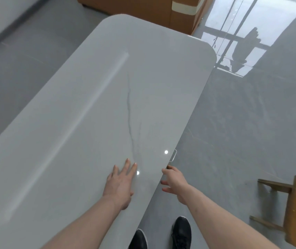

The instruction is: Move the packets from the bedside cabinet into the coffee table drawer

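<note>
Low at centre frame, the left hand (120, 184) lies flat, fingers straight, on the glossy grey veined bench (93, 112). Right of it, the right hand (174, 180) reaches the bench's edge with fingers loosely curled, just below the drawer's silver handle (173, 155).

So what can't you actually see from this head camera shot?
- Drawer: head view shows only a handle past the table edge; the tabletop hides whether it is open.
- Packets and bedside cabinet: none in view.
- Right hand: fingertips go under the table edge, so its grip is unclear.
- Left hand lies flat on the table.
- Wooden stool: cut off by the right edge.
</note>
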Available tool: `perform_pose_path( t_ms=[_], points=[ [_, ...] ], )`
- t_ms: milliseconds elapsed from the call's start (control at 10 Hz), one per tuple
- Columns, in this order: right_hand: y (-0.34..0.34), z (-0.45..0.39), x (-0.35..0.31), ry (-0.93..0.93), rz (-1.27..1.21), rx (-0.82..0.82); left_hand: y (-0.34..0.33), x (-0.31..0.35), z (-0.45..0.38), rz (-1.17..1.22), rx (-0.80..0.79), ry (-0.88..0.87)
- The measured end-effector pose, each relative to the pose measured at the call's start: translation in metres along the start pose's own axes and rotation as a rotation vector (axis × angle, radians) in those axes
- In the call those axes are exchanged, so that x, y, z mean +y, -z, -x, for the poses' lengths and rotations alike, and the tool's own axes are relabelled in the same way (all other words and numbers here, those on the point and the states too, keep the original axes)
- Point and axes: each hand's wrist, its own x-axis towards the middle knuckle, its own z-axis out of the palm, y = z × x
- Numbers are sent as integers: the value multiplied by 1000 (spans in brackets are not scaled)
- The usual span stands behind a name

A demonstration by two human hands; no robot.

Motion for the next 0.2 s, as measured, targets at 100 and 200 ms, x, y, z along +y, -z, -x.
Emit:
perform_pose_path(
  t_ms=[100,200],
  points=[
    [-6,20,4,41,121,-37,27,-7,4,84,-89,5],
    [-10,61,11,162,367,36,45,-17,35,211,-29,-26]
  ],
)
